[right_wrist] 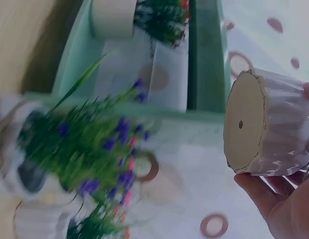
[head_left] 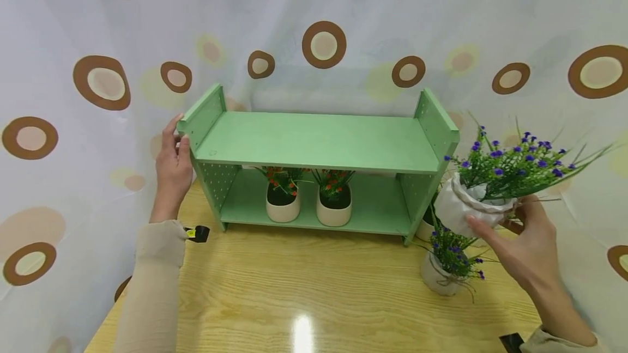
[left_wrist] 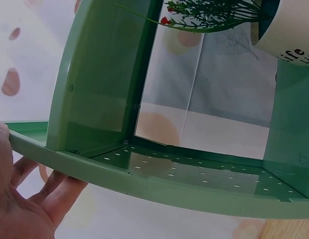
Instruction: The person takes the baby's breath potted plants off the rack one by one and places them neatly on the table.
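Note:
My right hand (head_left: 527, 244) grips a white pot of purple flowers (head_left: 473, 208), held in the air at the right of the green shelf (head_left: 319, 138). In the right wrist view the underside of this potted plant (right_wrist: 244, 122) shows, with a small hole. At the shelf's left end, my left hand (head_left: 174, 170) rests on the side panel's upper edge; the left wrist view has its fingers (left_wrist: 62, 199) against the green panel. Two cream pots with red flowers (head_left: 283, 206) (head_left: 334, 210) stand on the lower board.
Below the raised pot, another purple-flowered pot (head_left: 441, 277) stands on the wooden table (head_left: 294, 282). Partly hidden behind it is a further pot (head_left: 426, 227). A patterned curtain (head_left: 363, 26) hangs behind the shelf.

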`<state>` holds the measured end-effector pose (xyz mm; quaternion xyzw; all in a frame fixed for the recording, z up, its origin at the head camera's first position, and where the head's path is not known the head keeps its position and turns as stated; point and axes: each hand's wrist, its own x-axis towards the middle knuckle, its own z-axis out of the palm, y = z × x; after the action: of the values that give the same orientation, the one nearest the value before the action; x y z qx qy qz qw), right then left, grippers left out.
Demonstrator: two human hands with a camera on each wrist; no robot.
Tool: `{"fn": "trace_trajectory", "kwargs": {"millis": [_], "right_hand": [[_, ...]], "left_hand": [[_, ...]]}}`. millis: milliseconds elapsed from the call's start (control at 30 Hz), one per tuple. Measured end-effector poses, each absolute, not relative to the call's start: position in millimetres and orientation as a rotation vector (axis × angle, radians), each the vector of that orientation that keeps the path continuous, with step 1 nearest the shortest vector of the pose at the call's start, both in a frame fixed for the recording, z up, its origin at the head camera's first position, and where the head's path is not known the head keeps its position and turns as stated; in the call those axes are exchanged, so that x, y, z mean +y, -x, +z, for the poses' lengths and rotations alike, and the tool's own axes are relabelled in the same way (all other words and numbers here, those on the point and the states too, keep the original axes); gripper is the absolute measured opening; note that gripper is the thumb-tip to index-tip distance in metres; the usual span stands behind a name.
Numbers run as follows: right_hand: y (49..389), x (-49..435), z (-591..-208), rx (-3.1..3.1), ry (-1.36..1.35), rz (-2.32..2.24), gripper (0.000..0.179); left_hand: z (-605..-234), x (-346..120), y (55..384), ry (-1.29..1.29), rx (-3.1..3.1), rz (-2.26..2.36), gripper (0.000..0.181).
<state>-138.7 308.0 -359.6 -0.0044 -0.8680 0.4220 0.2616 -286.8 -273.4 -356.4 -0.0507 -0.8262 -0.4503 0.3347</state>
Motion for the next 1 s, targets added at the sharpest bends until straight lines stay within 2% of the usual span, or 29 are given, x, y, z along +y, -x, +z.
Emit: {"fn": "trace_trajectory", "kwargs": {"millis": [367, 433, 700, 1000], "right_hand": [[117, 354, -395, -2.366, 0.532, 1.120, 0.070], [118, 359, -401, -2.357, 0.586, 1.111, 0.068], [118, 379, -428, -2.304, 0.692, 1.091, 0.084], [120, 395, -454, -2.262, 0.881, 1.139, 0.085]], "left_hand": [[-353, -270, 290, 0.145, -2.166, -1.179, 0.047], [-355, -272, 289, 0.133, -2.162, -1.181, 0.047], [-351, -271, 288, 0.155, -2.154, -1.165, 0.048], [-354, -273, 286, 0.132, -2.160, -1.172, 0.047]]}}
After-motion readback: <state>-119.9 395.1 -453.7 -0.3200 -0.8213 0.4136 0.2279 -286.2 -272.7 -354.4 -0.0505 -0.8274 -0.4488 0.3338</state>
